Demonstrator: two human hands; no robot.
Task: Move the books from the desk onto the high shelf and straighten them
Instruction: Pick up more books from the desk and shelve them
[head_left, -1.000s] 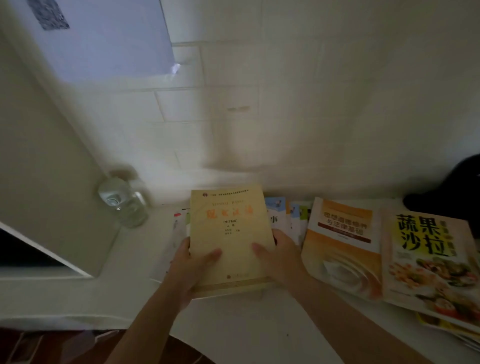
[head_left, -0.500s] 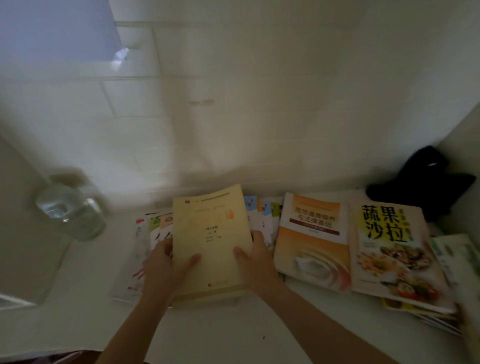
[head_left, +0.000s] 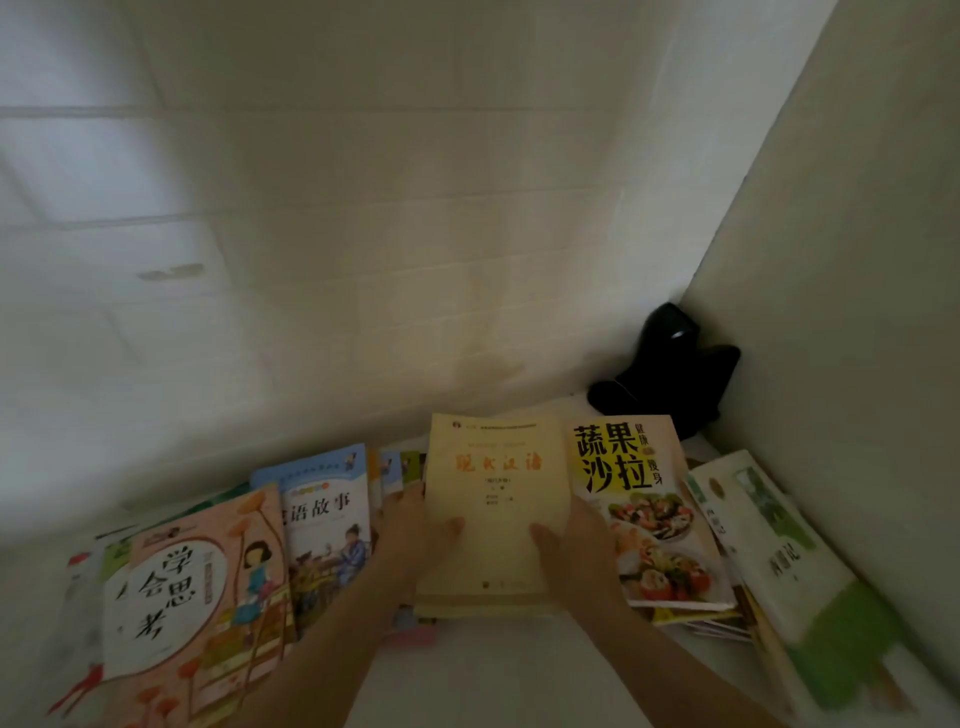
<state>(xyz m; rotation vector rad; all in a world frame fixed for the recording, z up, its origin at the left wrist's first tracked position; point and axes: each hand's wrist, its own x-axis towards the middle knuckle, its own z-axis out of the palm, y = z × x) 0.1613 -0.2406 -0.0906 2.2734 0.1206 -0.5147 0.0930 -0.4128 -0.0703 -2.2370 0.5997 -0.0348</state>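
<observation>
yellow book (head_left: 493, 512) is gripped at both side edges, left hand (head_left: 410, 530) and right hand (head_left: 576, 540), thumbs curled over the cover, fingers hidden underneath. it's lying on the tabletop (head_left: 493, 670) among other books. pickup step by the looks; a lift toward the shelf is probably needed next. salad cookbook (head_left: 644, 514) is touching its right edge, wall's close behind.
</observation>
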